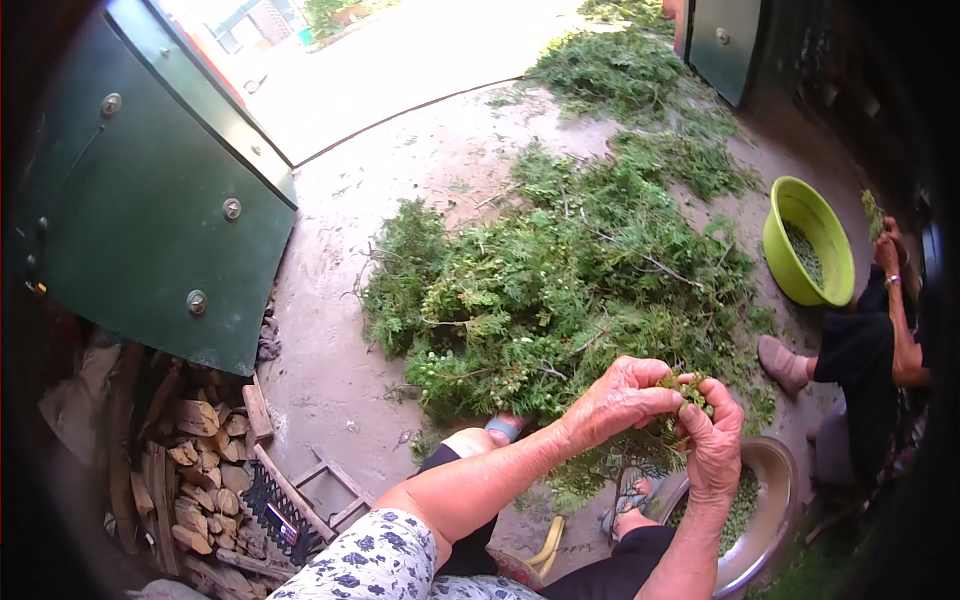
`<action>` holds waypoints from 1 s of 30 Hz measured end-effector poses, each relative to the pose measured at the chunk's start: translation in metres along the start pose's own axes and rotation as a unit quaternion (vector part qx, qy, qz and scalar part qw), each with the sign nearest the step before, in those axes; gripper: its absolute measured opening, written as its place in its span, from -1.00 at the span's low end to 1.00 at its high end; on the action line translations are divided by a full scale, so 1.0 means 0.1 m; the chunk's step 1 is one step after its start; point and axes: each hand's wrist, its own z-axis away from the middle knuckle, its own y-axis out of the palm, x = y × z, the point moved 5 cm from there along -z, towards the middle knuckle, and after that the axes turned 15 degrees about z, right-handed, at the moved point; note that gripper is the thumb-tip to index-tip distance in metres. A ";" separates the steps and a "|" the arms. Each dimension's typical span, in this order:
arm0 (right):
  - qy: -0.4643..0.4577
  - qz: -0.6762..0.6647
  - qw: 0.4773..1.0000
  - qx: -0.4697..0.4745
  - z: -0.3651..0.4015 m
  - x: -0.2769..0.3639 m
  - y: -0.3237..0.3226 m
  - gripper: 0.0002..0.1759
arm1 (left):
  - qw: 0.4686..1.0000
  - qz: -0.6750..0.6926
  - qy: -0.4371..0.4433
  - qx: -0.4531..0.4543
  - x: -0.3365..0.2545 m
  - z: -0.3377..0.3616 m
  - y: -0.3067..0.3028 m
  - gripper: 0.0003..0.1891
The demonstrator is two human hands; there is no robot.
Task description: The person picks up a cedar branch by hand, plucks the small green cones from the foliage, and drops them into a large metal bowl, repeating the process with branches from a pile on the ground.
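Observation:
My left hand (628,400) pinches the tip of a leafy evergreen sprig (625,458) in front of me. The fingers of my right hand (716,438) are closed round the same sprig close by, the two hands nearly touching. Small pale-green cones show between the fingertips; exactly which one each finger presses is hidden. Beneath my right hand stands a metal basin (783,488) holding many small green cones (742,512). A large heap of cut evergreen branches (560,280) lies on the floor just beyond my hands.
A co-worker's hand (886,250) at the right holds another sprig beside a lime-green tub (842,270) with green cones inside. Split firewood (205,480) and a wooden frame (335,490) lie at lower left. A green metal door (160,200) stands at left; more branches (615,75) lie by the doorway.

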 end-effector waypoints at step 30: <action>0.051 -0.320 0.946 -0.021 -0.12 -0.42 -0.15 -0.80 | 0.990 0.139 0.016 0.019 0.13 -0.11 -0.08 -0.82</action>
